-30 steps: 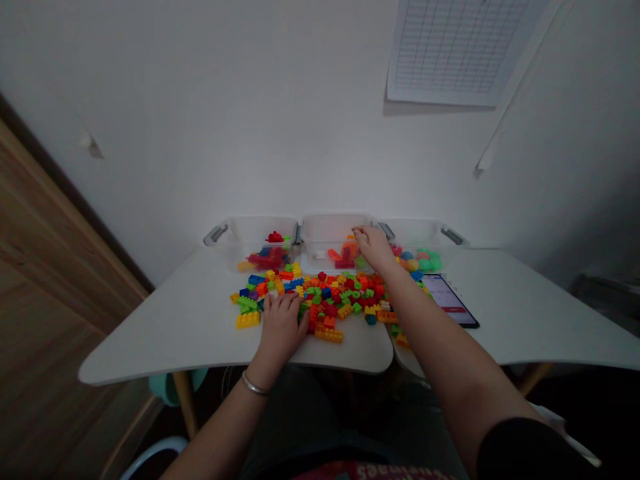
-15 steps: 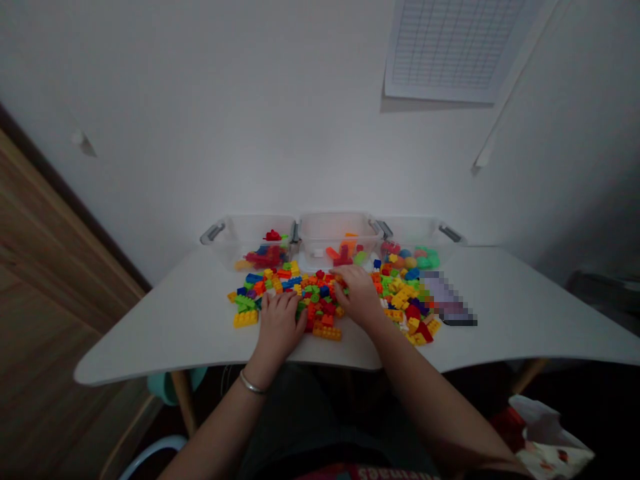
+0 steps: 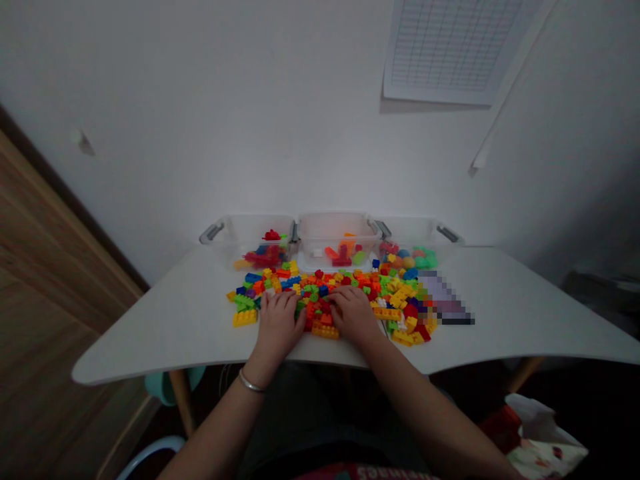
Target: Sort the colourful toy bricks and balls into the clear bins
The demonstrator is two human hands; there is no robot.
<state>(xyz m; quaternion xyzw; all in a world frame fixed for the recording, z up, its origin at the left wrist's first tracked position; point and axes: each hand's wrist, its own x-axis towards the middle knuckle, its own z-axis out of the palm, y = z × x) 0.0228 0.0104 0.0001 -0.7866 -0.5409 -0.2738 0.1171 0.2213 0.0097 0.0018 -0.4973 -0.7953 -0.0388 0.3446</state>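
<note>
A heap of colourful toy building bricks [image 3: 313,309] is spread over the white table. On the left part of the heap rests my left hand [image 3: 279,321], its fingers spread and its thumb apart, with no brick seen in its grasp. My right hand [image 3: 354,315] lies on the middle of the heap, fingers bent forward and thumb held away from them. Bricks under both palms are hidden. Between the hands are red bricks and an orange-yellow brick [image 3: 325,330]. A long yellow brick [image 3: 245,319] lies to the left of my left hand.
Behind the heap stand a left clear bin [image 3: 225,250], a middle clear bin [image 3: 310,230] and a right clear bin [image 3: 425,230], each with some toy pieces inside. A blurred-out flat device [image 3: 447,298] lies right of the bricks. The table's front edge [image 3: 150,371] is close to my forearms.
My right hand has drawn back toward me from the far middle of the heap, uncovering bricks there. My left hand has stayed almost in place.
</note>
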